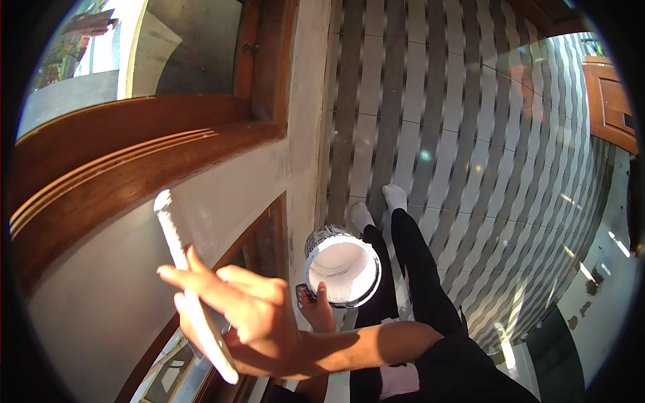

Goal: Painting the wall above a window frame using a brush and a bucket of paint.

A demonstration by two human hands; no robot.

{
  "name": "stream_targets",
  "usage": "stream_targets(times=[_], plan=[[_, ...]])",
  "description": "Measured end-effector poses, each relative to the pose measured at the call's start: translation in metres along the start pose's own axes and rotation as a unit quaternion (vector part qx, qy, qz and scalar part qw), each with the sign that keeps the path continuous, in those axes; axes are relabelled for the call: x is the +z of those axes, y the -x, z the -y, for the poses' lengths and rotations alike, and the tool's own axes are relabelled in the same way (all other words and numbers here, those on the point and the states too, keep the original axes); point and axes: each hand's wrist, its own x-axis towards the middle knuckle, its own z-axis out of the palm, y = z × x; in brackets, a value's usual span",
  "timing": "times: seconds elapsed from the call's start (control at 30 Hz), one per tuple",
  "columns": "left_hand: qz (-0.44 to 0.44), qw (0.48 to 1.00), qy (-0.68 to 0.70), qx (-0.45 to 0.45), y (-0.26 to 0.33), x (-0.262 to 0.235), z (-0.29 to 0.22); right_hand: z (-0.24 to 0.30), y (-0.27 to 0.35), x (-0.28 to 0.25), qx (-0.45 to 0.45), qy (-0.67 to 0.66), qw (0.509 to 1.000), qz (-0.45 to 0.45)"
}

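A long, white, paint-coated paintbrush (173, 232) is gripped in my right hand (252, 312), whose arm crosses in front of me to the left. The brush's upper end is close to the pale wall (252, 176) just below the wooden window sill; I cannot tell whether it touches. My left hand (318, 310), lower and partly behind the right arm, holds a paint bucket (341, 267) with the thumb over its rim. Whitish paint coats the bucket's inside, and dark and white smears mark its outside.
A brown wooden window frame (195, 111) fills the upper left, with another wooden frame (277, 215) below. Striped tiles cover the floor (440, 134). My legs (420, 258) in black trousers and white socks are beneath the bucket. A wooden door panel (610, 104) is at the far right.
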Motion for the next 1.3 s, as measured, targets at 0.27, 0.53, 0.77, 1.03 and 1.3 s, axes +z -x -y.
stream_targets(times=[0.27, 0.53, 0.77, 1.03, 1.3], plan=[[-0.056, 0.992, -0.108, -0.042, 0.005, 0.003, -0.018, -0.021, -0.010, -0.037, 0.075, -0.229, 0.967, 0.081], [0.041, 0.995, 0.074, 0.053, 0.008, 0.000, 0.001, -0.097, -0.004, -0.048, 0.205, -0.237, 0.949, 0.005], [0.016, 0.998, -0.037, 0.054, 0.014, 0.000, -0.022, -0.127, -0.003, -0.061, 0.239, -0.197, 0.947, -0.091], [-0.009, 0.998, -0.005, 0.055, 0.016, -0.020, 0.008, -0.036, -0.029, -0.012, 0.206, -0.046, 0.977, -0.044], [-0.040, 0.986, -0.026, 0.159, 0.027, -0.045, -0.005, 0.047, -0.023, 0.009, 0.167, -0.018, 0.983, 0.078]])
